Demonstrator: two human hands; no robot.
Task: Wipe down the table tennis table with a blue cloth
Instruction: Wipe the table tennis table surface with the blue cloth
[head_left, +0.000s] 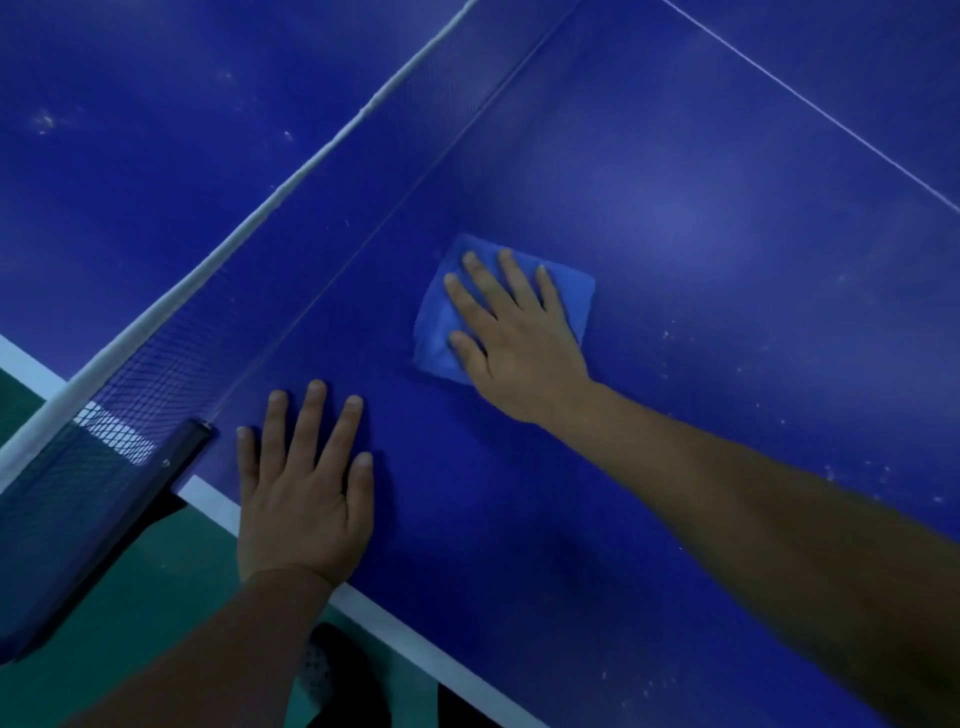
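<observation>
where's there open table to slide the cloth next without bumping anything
Bare table runs right of the blue cloth out to the thin white line. Tighter: the strip between cloth and net, and the corner where the left hand lies flat beside the net clamp. The right hand presses the cloth.

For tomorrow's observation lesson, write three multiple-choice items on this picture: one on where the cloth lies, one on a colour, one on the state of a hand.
1. Where is the cloth?
A. Under the right hand
B. Draped on the net
C. On the floor

2. What colour is the table?
A. Green
B. Blue
C. Red

3. How is the left hand?
A. Gripping the net post
B. Clenched in a fist
C. Flat on the table, fingers spread

Key: 1 A, the right hand presses it flat on the table; 2 B, the surface is blue with white lines; 3 C, its fingers lie straight near the edge.
</observation>
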